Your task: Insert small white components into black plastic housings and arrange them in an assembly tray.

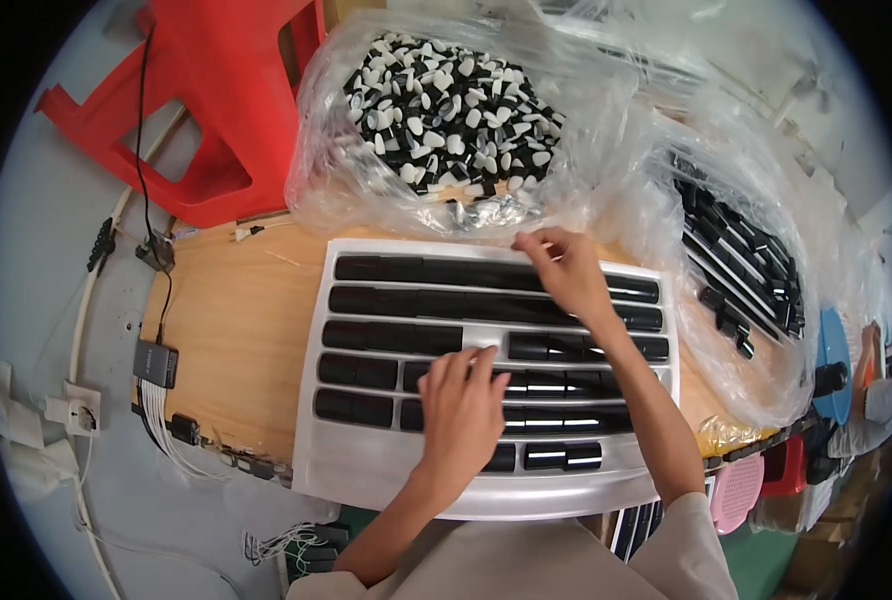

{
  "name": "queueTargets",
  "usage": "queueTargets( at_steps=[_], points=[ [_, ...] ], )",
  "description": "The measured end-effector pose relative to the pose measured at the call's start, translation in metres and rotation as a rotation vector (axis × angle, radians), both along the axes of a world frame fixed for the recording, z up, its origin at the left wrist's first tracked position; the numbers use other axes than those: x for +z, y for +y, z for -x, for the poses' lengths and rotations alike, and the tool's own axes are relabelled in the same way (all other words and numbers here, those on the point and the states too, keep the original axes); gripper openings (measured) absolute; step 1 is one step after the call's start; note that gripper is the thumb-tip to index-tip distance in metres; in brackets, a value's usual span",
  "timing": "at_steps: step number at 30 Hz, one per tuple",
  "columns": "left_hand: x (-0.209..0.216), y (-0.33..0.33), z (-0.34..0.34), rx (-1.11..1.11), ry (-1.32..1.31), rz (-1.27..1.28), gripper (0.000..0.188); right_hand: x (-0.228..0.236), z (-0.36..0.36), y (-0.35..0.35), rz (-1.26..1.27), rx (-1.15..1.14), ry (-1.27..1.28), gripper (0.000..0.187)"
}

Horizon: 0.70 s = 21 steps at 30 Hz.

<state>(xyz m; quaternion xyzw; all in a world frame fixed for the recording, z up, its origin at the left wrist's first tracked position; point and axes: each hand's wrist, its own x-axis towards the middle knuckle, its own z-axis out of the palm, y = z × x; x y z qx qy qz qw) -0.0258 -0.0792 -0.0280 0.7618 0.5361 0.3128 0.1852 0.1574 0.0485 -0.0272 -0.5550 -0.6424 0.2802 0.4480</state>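
A white tray point(481, 493) lies before me, lined with several rows of glossy black cylinders point(396, 336). Over its middle, my left hand point(461, 410) rests with bent, slightly parted fingers beside a gap in the third row. Nothing shows in its grip. Farther up, my right hand point(571, 272) is above the tray's far edge, its thumb and fingers drawn together in a pinch. Whatever may be between those fingertips is too small to make out. Beyond that hand, a clear plastic bag point(326, 150) holds a heap of small black and white pieces point(456, 120).
On the right, another clear bag point(766, 380) holds black tubes point(741, 260). A red plastic stool point(236, 110) stands at the far left of the wooden table point(236, 330). A small black box point(156, 363) with white cables sits at the left edge. A pink basket point(739, 480) is lower right.
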Motion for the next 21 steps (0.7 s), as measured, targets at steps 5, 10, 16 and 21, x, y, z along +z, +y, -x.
queueTargets(
  at_steps=[5, 10, 16, 21],
  points=[
    [-0.011, 0.007, -0.037, -0.038, 0.053, 0.068, 0.051, -0.027, -0.016, 0.050, -0.042, -0.172, -0.229, 0.020],
    [-0.010, 0.009, -0.048, -0.037, -0.104, 0.119, 0.051, -0.045, 0.015, 0.099, -0.306, -0.082, -0.579, 0.022],
    [0.000, 0.008, -0.027, 0.010, -0.248, 0.045, 0.037, -0.041, 0.034, 0.123, -0.154, -0.214, -0.807, 0.023],
    [-0.001, 0.000, -0.004, 0.085, -0.304, 0.121, 0.036, -0.040, 0.037, 0.123, -0.103, 0.121, -0.640, 0.016]
  ],
)
